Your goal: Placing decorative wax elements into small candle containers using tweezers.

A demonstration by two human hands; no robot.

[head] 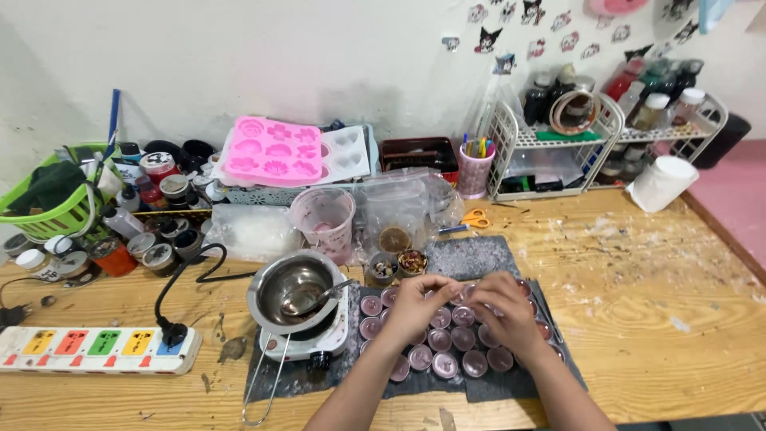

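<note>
Both hands meet over the small pink-filled cups [447, 339], and each grip is curled tight: the left hand [416, 307] and the right hand [504, 311] bring their fingertips together above the back rows, though what they pinch between them is too small to tell. From the head camera, the cups sit in close rows on a dark mat [471, 257] at the front middle of the wooden table [654, 319], right under the hands.

Just left of the cups, a steel melting pot [292, 291] with a spoon in it rests on a small white hot plate [339, 335], its cord running to a white power strip [96, 349] with coloured switches. Behind the mat stand two little bowls of dried bits [399, 266], a clear measuring cup [322, 221] and a pink flower mould [273, 150]. Orange scissors [475, 218] lie near a pink pen pot [475, 170].
</note>
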